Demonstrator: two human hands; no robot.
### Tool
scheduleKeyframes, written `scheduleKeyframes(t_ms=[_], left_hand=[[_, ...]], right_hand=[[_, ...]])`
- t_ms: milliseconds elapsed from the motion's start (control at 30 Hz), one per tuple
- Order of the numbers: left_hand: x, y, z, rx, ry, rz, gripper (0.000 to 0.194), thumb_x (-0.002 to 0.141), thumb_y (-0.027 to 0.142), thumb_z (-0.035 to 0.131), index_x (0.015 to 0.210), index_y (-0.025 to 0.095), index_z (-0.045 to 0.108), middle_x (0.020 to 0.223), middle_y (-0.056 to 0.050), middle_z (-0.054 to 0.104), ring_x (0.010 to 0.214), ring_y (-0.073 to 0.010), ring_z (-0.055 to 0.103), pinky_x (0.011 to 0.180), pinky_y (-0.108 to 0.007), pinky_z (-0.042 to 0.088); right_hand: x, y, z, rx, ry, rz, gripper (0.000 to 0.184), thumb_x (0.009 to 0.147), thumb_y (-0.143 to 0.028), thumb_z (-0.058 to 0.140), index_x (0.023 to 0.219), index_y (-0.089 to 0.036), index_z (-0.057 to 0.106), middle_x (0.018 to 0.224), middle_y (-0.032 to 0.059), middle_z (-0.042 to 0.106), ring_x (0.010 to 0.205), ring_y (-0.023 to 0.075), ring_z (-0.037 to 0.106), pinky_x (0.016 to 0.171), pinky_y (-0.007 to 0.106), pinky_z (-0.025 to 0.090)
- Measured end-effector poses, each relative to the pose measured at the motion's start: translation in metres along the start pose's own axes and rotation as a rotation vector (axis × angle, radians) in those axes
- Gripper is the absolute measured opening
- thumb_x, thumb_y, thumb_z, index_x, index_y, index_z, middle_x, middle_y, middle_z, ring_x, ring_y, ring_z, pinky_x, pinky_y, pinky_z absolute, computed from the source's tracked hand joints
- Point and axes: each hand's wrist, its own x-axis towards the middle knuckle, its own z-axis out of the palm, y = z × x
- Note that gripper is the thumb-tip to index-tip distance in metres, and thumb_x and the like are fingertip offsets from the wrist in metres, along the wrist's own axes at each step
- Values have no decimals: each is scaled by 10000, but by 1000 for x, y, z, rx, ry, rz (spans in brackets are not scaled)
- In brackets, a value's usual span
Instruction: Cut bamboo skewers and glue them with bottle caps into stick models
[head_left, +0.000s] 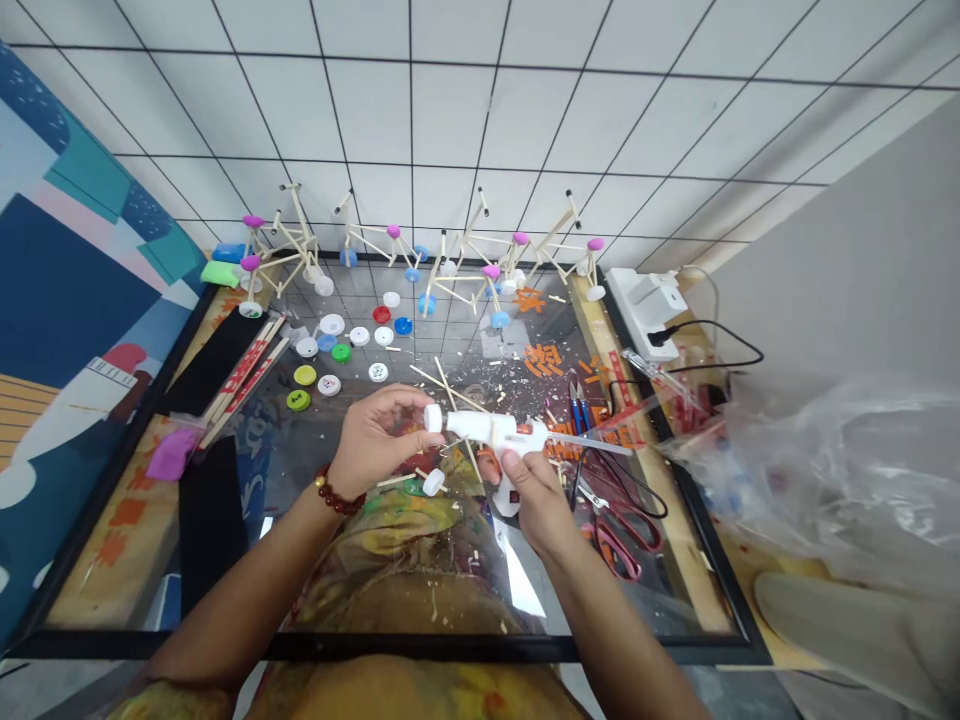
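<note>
My right hand (541,500) is wrapped round the grip of a white hot glue gun (491,428), whose nozzle points left. A clear glue stick (592,442) juts from the gun's back end. Between the thumb and fingers of my left hand (386,435) is a white bottle cap (433,418), held right at the nozzle tip. Whether the nozzle touches the cap I cannot tell. Just below, another white cap (433,482) with a thin stick through it lies on the glass tabletop. Thin wooden sticks (442,385) cross behind the gun.
Small stick-and-cap bicycle models (465,280) stand along the wall. Loose coloured caps (341,352) lie left of centre. Red-handled scissors (619,540), blue-handled snips (579,405) and a black cord lie at right, near a white power strip (645,315) and plastic bags (817,470).
</note>
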Motion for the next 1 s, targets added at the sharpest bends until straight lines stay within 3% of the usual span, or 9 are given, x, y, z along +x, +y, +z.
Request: scheduleKeyframes(t_ms=[100, 200, 333, 467, 667, 767, 900, 1000], left_hand=[[-3, 11, 3, 169, 16, 145, 318, 593, 156, 859, 891, 201, 761, 953, -80, 722, 881, -204, 661, 838, -333, 538], [-5, 17, 5, 219, 14, 189, 292, 621, 178, 845, 900, 211, 765, 954, -88, 724, 880, -219, 664, 829, -349, 536], [-6, 21, 6, 143, 42, 92, 261, 587, 223, 866, 816, 184, 747, 844, -69, 722, 773, -199, 658, 729, -325, 539], [-6, 24, 8, 115, 38, -12, 245, 602, 260, 855, 784, 170, 717, 800, -54, 715, 729, -183, 639, 697, -315, 525], [-6, 33, 6, 479, 88, 278, 240, 633, 168, 783, 845, 205, 676, 867, -47, 696, 844, -214, 637, 816, -361, 497], [-4, 35, 3, 667, 134, 393, 208, 663, 139, 732, 842, 215, 658, 862, -36, 690, 864, -221, 641, 971, -434, 436], [-2, 29, -1, 908, 156, 437, 192, 692, 144, 703, 861, 233, 679, 880, -35, 685, 889, -232, 637, 1104, -498, 300], [-2, 22, -2, 980, 136, 417, 195, 702, 153, 691, 878, 238, 691, 883, -33, 670, 887, -231, 630, 1127, -503, 263]], right_hand=[[4, -6, 2, 255, -57, 140, 453, 856, -604, 543, 632, -216, 479, 607, -6, 451, 597, 161, 444, 616, 321, 420], [5, -10, 2, 364, -144, 216, 431, 834, -614, 564, 689, -211, 519, 591, -18, 414, 571, 157, 403, 605, 335, 417], [3, -3, -2, 255, -65, 109, 434, 846, -595, 564, 658, -206, 525, 610, -3, 432, 595, 158, 416, 579, 307, 382], [1, 6, -6, 118, -65, 51, 476, 861, -630, 509, 645, -206, 532, 592, -4, 413, 538, 143, 349, 512, 289, 313], [2, 0, -2, 220, 38, 50, 449, 850, -592, 551, 628, -204, 514, 616, 11, 490, 567, 156, 431, 552, 298, 351], [3, -6, -3, 263, 89, 53, 438, 834, -581, 581, 619, -207, 506, 627, 13, 502, 583, 159, 442, 562, 297, 352], [3, -7, -8, 143, 60, 25, 459, 859, -594, 533, 617, -204, 540, 624, 15, 501, 567, 156, 414, 551, 292, 324], [0, -3, -11, -32, 7, -49, 469, 912, -577, 458, 669, -201, 597, 676, 28, 542, 627, 178, 471, 615, 307, 371]])
